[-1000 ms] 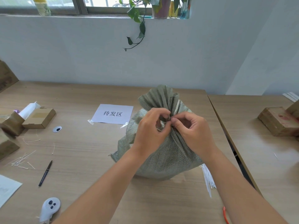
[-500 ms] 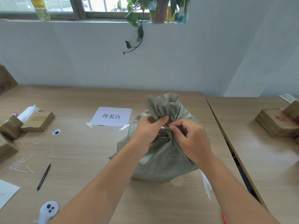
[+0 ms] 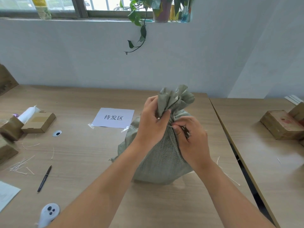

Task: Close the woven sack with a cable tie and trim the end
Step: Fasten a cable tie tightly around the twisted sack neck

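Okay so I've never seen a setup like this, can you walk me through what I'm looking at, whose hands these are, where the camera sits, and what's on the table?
There is no machine here. The picture comes from a wide-angle camera worn on a person's head, looking forward and down, so the two bare arms reaching in are that person's own. On a wooden table stands a grey-green woven sack. The left hand grips its bunched neck, and the right hand pinches at the neck just below, where a thin pale cable tie seems to run; it is mostly hidden. Also on the table: a taped-down paper sign, a black pen, small cardboard boxes, pale trimmed offcuts and a white handheld controller.
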